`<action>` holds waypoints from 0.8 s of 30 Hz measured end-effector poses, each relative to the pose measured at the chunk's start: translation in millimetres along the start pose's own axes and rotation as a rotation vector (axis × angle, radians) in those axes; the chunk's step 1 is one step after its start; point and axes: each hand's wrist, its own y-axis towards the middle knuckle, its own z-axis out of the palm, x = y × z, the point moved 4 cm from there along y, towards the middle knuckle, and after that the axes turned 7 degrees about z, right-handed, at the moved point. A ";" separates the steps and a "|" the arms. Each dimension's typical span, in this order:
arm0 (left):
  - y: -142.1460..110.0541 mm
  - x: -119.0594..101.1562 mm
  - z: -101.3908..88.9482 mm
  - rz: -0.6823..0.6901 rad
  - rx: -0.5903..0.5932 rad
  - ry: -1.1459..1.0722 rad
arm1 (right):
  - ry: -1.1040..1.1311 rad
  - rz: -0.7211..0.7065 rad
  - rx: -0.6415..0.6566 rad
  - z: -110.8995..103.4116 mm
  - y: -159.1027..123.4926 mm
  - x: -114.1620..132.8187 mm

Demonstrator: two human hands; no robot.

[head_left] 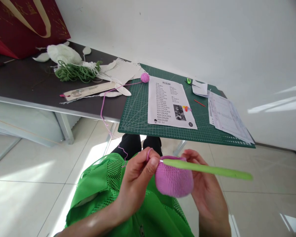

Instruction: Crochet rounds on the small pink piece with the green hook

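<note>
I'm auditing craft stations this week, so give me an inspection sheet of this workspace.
Surface: dark tabletop, green cutting mat.
Job's things: pink crochet piece; green-handled hook at its rim; pink yarn ball beside printed sheet, pink strand hanging off the table.
Clutter: white yarn, green yarn, loose papers.
Hands: left hand pinches the piece beside the hook's metal end; right hand at its other side, grip partly hidden.
Cables: none plainly seen; a thin orange line, low at left, is unclear.
Surroundings: white wall, tiled floor, red bag.
</note>
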 end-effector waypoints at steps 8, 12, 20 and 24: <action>1.7 18.8 7.7 -0.390 0.056 -0.251 | -0.390 0.049 0.392 13.6 -8.4 10.3; 0.3 19.5 6.1 -0.407 0.083 -0.276 | -0.284 0.130 0.476 24.3 -3.0 6.8; 1.1 21.2 5.9 -0.400 0.114 -0.273 | -0.180 0.103 0.381 28.9 -3.7 9.6; 1.5 22.5 6.3 -0.394 0.124 -0.283 | -0.188 0.053 0.236 26.8 -2.1 9.1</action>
